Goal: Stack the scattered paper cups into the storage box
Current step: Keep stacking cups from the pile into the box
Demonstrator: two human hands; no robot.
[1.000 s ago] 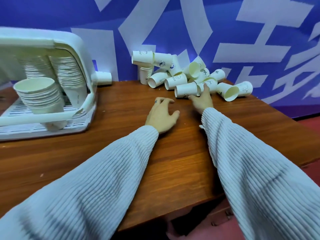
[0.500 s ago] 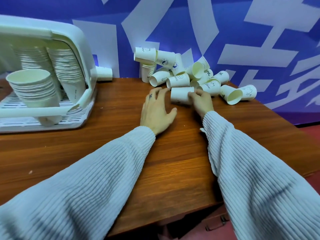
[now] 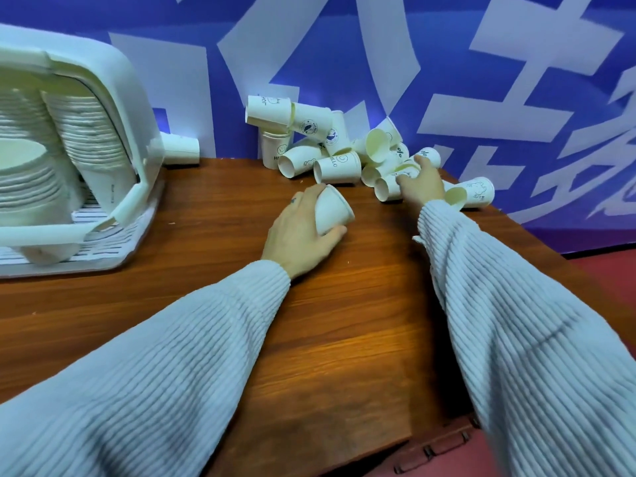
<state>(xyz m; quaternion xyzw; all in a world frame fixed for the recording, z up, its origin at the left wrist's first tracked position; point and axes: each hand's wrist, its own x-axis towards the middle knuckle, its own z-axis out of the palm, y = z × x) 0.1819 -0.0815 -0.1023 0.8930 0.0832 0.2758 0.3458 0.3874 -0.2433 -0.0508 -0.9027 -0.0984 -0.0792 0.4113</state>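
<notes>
Head view, item record: left hand (image 3: 303, 232) wrapped round one paper cup (image 3: 333, 211), lying tilted just off the wooden table (image 3: 206, 270). Right hand (image 3: 420, 184) deep in the scattered cup pile (image 3: 330, 146) by the blue wall, fingers curled over a cup lying on its side (image 3: 388, 188); firm grip or mere touch cannot be told. Storage box (image 3: 113, 108) at far left, nested stacks (image 3: 31, 187) inside. Step judged: gathering. Next: nest the second cup with the first, then carry both to the box
</notes>
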